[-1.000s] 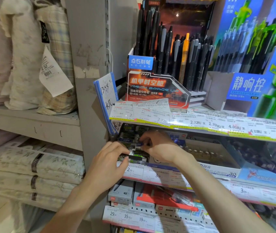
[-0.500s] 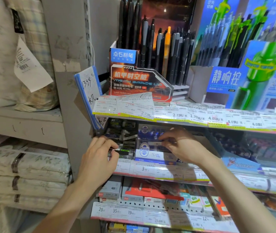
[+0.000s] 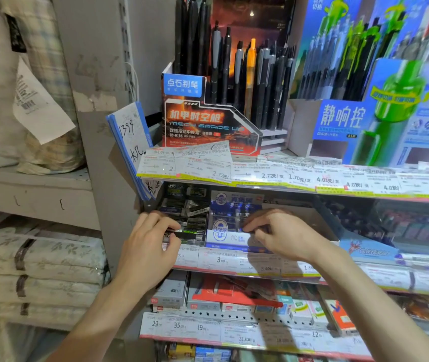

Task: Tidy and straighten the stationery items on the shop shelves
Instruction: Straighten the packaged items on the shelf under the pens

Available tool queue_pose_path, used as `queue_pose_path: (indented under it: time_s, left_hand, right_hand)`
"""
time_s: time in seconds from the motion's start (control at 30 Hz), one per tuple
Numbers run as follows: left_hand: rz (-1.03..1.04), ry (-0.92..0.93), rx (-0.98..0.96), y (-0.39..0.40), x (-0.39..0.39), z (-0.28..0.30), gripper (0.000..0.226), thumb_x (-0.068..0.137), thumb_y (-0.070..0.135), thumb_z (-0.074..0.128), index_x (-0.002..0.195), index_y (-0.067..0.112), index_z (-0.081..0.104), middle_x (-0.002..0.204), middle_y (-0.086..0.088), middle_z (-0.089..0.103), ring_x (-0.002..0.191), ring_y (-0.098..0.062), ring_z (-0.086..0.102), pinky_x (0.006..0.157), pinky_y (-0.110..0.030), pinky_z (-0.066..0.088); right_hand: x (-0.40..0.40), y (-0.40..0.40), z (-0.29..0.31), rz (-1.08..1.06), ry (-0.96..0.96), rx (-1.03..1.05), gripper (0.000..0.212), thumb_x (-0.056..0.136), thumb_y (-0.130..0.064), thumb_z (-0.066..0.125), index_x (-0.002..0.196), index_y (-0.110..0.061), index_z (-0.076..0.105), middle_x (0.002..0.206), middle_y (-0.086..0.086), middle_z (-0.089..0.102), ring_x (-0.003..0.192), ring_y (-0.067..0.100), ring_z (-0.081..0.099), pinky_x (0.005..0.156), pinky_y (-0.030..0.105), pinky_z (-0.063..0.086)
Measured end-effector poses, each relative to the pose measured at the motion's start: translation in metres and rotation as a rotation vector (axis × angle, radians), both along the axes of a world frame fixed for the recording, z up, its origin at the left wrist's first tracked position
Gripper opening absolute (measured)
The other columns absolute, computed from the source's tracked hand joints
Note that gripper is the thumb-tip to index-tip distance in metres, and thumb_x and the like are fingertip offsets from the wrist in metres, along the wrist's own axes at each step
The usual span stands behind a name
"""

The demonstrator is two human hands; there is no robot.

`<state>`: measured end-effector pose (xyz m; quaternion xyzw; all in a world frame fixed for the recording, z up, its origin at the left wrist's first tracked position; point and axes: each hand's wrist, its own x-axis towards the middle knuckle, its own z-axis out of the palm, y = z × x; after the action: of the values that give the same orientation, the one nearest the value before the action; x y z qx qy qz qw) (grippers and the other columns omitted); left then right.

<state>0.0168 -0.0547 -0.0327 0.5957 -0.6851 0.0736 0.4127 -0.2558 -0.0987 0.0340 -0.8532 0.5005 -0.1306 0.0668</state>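
We face a grey metal shelving upright (image 3: 96, 74), its paint chipped and scuffed, which divides two bays of shop shelves. To our left a pale grey shelf board (image 3: 33, 189) carries folded bedding in cream and plaid with a white paper tag (image 3: 38, 105) hanging from it, and beneath it lie flat packs of leaf-printed linen (image 3: 38, 259) wrapped in clear plastic. Light is dim and even, and rows of white price labels (image 3: 299, 176) run along the shelf edges on our right.
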Motion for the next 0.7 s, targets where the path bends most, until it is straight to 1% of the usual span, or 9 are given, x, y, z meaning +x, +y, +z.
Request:
queue_pose_path:
  time_s: [0.1, 0.2, 0.3, 0.37, 0.4, 0.47, 0.57, 0.7]
  left_hand:
    - [-0.004, -0.002, 0.002, 0.000, 0.001, -0.002, 0.026, 0.082, 0.028, 0.048, 0.097, 0.020, 0.068, 0.092, 0.009, 0.055, 0.095, -0.014, 0.047, 0.072, -0.036, 0.049]
    - [-0.021, 0.000, -0.003, 0.001, 0.003, -0.002, 0.026, 0.082, 0.027, 0.049, 0.096, 0.020, 0.069, 0.093, 0.010, 0.055, 0.096, -0.014, 0.048, 0.073, -0.035, 0.049]
    - [-0.048, 0.001, -0.009, 0.002, 0.004, -0.001, 0.024, 0.083, 0.025, 0.050, 0.096, 0.020, 0.069, 0.093, 0.013, 0.055, 0.095, -0.011, 0.048, 0.075, -0.033, 0.047]
    - [-0.074, -0.002, -0.011, 0.004, 0.007, 0.000, 0.023, 0.085, 0.025, 0.051, 0.098, 0.020, 0.069, 0.094, 0.014, 0.054, 0.095, -0.009, 0.047, 0.078, -0.029, 0.044]
    - [-0.092, -0.006, -0.012, 0.005, 0.008, 0.001, 0.026, 0.085, 0.027, 0.049, 0.099, 0.020, 0.069, 0.094, 0.014, 0.054, 0.095, -0.008, 0.047, 0.079, -0.026, 0.043]
    - [-0.120, -0.015, -0.006, 0.007, 0.010, 0.002, 0.028, 0.086, 0.028, 0.047, 0.101, 0.019, 0.070, 0.096, 0.014, 0.055, 0.096, -0.007, 0.048, 0.082, -0.023, 0.040]
    - [-0.140, -0.013, 0.010, 0.009, 0.012, 0.004, 0.024, 0.087, 0.023, 0.053, 0.103, 0.018, 0.070, 0.099, 0.012, 0.058, 0.099, -0.006, 0.049, 0.085, -0.016, 0.037]
    - [-0.156, -0.020, 0.027, 0.010, 0.014, 0.006, 0.023, 0.088, 0.019, 0.055, 0.106, 0.018, 0.070, 0.101, 0.012, 0.059, 0.101, -0.005, 0.049, 0.087, -0.015, 0.038]
  right_hand:
    - [-0.002, 0.000, 0.001, -0.004, -0.001, 0.010, 0.030, 0.092, -0.022, 0.052, 0.110, -0.029, 0.074, 0.126, -0.019, 0.063, 0.117, 0.003, 0.057, 0.102, 0.028, 0.046]
    - [0.001, -0.002, 0.001, -0.009, -0.013, -0.011, 0.028, 0.091, -0.024, 0.051, 0.107, -0.031, 0.074, 0.120, -0.017, 0.066, 0.111, 0.005, 0.060, 0.098, 0.028, 0.048]
    - [0.010, -0.007, 0.004, -0.019, -0.095, -0.055, 0.027, 0.090, -0.023, 0.053, 0.105, -0.032, 0.073, 0.109, -0.012, 0.069, 0.097, 0.010, 0.063, 0.087, 0.026, 0.049]
    - [0.023, -0.011, 0.007, 0.011, -0.140, -0.080, 0.027, 0.090, -0.020, 0.055, 0.110, -0.029, 0.072, 0.107, -0.009, 0.070, 0.089, 0.011, 0.060, 0.080, 0.023, 0.045]
    - [0.032, -0.013, 0.009, 0.036, -0.159, -0.089, 0.027, 0.091, -0.019, 0.056, 0.112, -0.028, 0.072, 0.107, -0.008, 0.070, 0.088, 0.011, 0.059, 0.079, 0.022, 0.044]
    - [0.052, -0.019, 0.014, 0.076, -0.174, -0.078, 0.026, 0.095, -0.021, 0.056, 0.115, -0.027, 0.071, 0.110, -0.007, 0.070, 0.092, 0.013, 0.061, 0.081, 0.025, 0.047]
    - [0.084, -0.032, 0.015, 0.120, -0.157, -0.016, 0.023, 0.098, -0.027, 0.053, 0.115, -0.029, 0.068, 0.115, -0.006, 0.070, 0.101, 0.015, 0.064, 0.088, 0.032, 0.053]
    - [0.118, -0.046, 0.013, 0.175, -0.095, -0.002, 0.021, 0.097, -0.026, 0.055, 0.114, -0.025, 0.068, 0.115, -0.003, 0.069, 0.102, 0.017, 0.063, 0.085, 0.030, 0.052]
